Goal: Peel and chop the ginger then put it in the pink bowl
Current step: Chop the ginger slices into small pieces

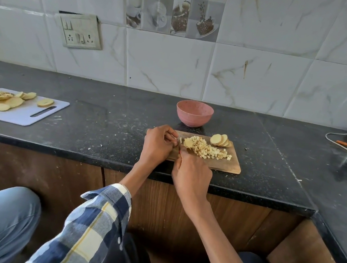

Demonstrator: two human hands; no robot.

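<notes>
Ginger cubes (206,149) — just beyond right hand (192,172)

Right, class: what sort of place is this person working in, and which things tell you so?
Most likely a home kitchen. A dark stone counter runs along a tiled wall, and a wooden chopping board with diced ginger sits beside a pink bowl.

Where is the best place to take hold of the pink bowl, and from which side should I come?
Probably grip the pink bowl by its rim, from above. It stands upright with its open top exposed behind the wooden board, and its rounded, tapering wall would likely slip in a side grasp.
</notes>
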